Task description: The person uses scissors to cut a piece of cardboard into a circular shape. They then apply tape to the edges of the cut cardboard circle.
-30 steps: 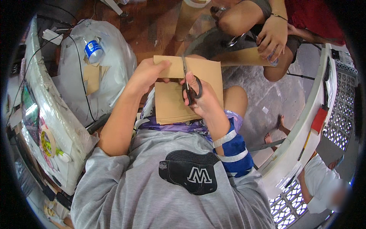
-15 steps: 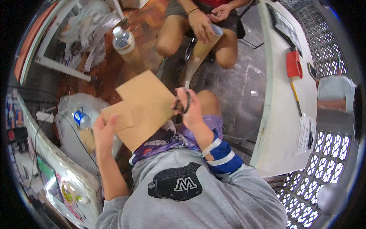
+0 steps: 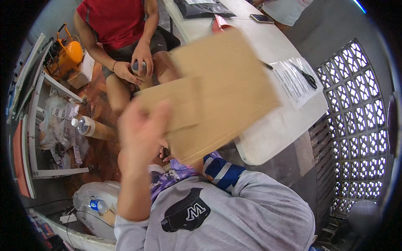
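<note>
My left hand (image 3: pixel 144 123), blurred by motion, grips a small cardboard piece (image 3: pixel 182 94) together with a large brown cardboard sheet (image 3: pixel 228 71), both raised in front of me. My right hand (image 3: pixel 164 154) is mostly hidden beneath the sheet; only bits of fingers show, and I cannot make out what they hold. My right forearm has a blue sleeve band with pale stripes.
White table (image 3: pixel 272 138) right, bearing scissors (image 3: pixel 309 79), papers, phone (image 3: pixel 261 18) and red object (image 3: pixel 220 23). A seated person in red (image 3: pixel 113 16) holds something dark ahead. Bottle (image 3: pixel 83 125), white frame (image 3: pixel 63 171), orange machine (image 3: pixel 69 56) and plastic-wrapped bundle (image 3: pixel 83 196) at left.
The view has swung to the right. My left hand has lifted the cardboard up and rightward. The scissors seen earlier in my right hand are now hidden or out of sight.
</note>
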